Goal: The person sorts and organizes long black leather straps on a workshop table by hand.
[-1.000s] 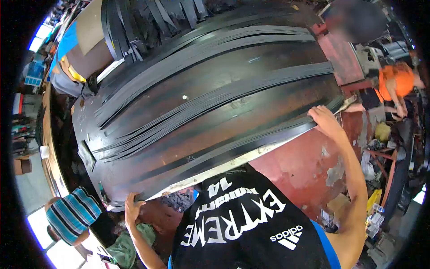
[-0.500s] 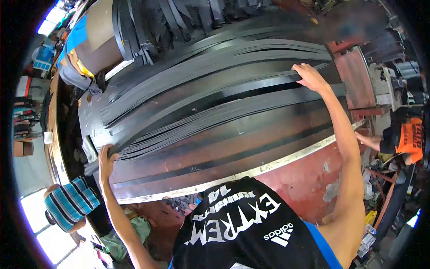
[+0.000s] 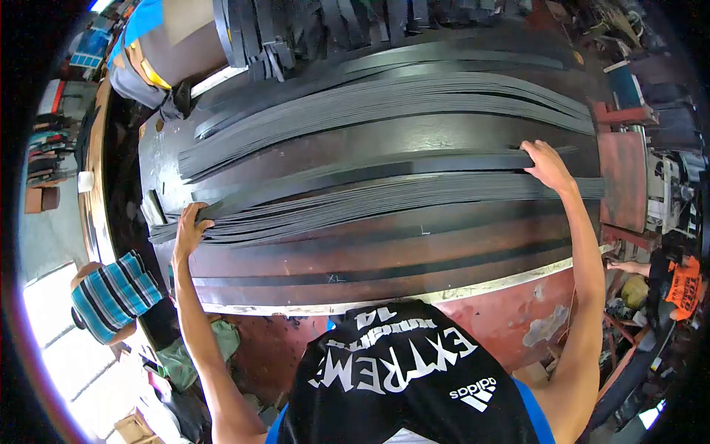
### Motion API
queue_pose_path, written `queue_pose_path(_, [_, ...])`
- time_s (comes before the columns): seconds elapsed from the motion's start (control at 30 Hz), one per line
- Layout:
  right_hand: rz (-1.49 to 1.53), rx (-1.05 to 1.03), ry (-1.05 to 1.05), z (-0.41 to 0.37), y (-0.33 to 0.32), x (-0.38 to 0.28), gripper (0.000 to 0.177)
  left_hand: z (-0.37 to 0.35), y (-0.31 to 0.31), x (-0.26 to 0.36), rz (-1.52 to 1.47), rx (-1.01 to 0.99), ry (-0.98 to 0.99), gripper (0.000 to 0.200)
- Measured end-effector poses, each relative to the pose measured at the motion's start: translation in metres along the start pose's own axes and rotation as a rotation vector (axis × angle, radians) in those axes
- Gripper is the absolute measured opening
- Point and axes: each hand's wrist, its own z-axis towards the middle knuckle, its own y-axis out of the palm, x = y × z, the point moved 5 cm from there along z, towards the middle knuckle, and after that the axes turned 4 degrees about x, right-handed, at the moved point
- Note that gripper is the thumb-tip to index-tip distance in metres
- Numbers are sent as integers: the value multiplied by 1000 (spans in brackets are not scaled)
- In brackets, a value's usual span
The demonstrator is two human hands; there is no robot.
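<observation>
- In a cluttered workshop, a broad dark counter (image 3: 384,255) is carrying bundles of long flat strips.
- The person's left hand (image 3: 191,226) is curling its fingers around the left end of a long black rubber strip (image 3: 370,172).
- The right hand (image 3: 549,164) is closing bent fingers over the opposite end, arm stretched out.
- The strip is lying on a grey-black strip bundle (image 3: 384,201), its long axis running left to right between both hands.
</observation>
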Motion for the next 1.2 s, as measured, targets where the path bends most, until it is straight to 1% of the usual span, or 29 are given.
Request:
queue_pose_path(0.1, [-44,54,-25,0,-19,-9,52,-3,-2,-6,-25,39,8,44])
queue_pose_path(0.17, [-37,151,-15,2,-26,-3,53,5,-3,-2,-9,111,83,46])
queue_pose_path(0.2, [-46,154,-16,5,-25,5,55,12,-5,11,-20,132,77,48])
queue_pose_path(0.27, [-109,147,19,9,-14,26,56,30,10,-2,66,183,114,48])
queue_pose_path(0.3, [-122,144,32,10,-12,31,57,38,15,4,19,186,120,48])
queue_pose_path(0.33, [-110,97,75,13,-11,33,58,47,21,12,-12,143,112,48])
queue_pose_path(0.37, [-98,48,115,15,-10,35,59,55,36,5,-14,172,122,48])
queue_pose_path(0.4, [-129,125,75,14,-3,44,59,58,41,16,26,153,103,48])
queue_pose_path(0.43, [-152,205,34,13,6,52,60,62,55,7,16,166,66,48])
queue_pose_path(0.47, [-162,225,35,15,9,55,58,59,61,7,52,281,129,47])
queue_pose_path(0.5, [-170,244,43,17,9,55,57,62,64,8,2,260,109,45])
queue_pose_path(0.53, [-146,215,69,20,10,55,57,60,67,10,48,295,64,45])
queue_pose_path(0.57, [-123,184,99,23,11,56,56,60,69,9,16,298,40,46])
queue_pose_path(0.6, [-116,186,79,24,11,54,56,61,67,13,10,316,57,45])
queue_pose_path(0.67, [-136,170,132,26,12,58,52,66,67,16,-6,338,101,44])
queue_pose_path(0.7, [-133,170,115,27,12,57,52,70,68,17,-16,344,127,44])
queue_pose_path(0.77, [-157,196,163,25,13,69,57,74,70,25,-16,316,109,45])
queue_pose_path(0.83, [-165,208,140,23,21,87,57,81,72,33,8,342,137,45])
queue_pose_path(0.87, [-189,252,126,21,24,97,59,82,73,37,26,363,166,46])
queue_pose_path(0.9, [-215,296,115,21,23,103,60,80,72,38,24,366,162,46])
queue_pose_path(0.93, [-173,154,245,23,21,105,64,78,74,37,39,366,111,45])
queue_pose_path(0.97, [-154,190,216,27,20,106,65,80,77,41,47,363,76,44])
queue_pose_path(1.0, [-146,226,208,25,23,111,66,78,77,42,9,352,4,46])
queue_pose_path(1.03, [-158,253,191,27,30,120,64,78,80,39,43,306,-83,45])
queue_pose_path(1.07, [-139,244,189,29,11,89,61,71,77,47,161,297,148,43])
queue_pose_path(1.1, [-154,280,110,27,10,91,61,76,73,55,16,284,-98,42])
queue_pose_path(1.13, [-113,308,134,24,11,97,63,77,74,62,75,322,-72,43])
queue_pose_path(1.17, [-150,345,85,21,0,86,60,84,82,53,52,240,-85,44])
queue_pose_path(1.2, [-204,309,169,18,-1,90,58,84,90,46,78,313,-41,44])
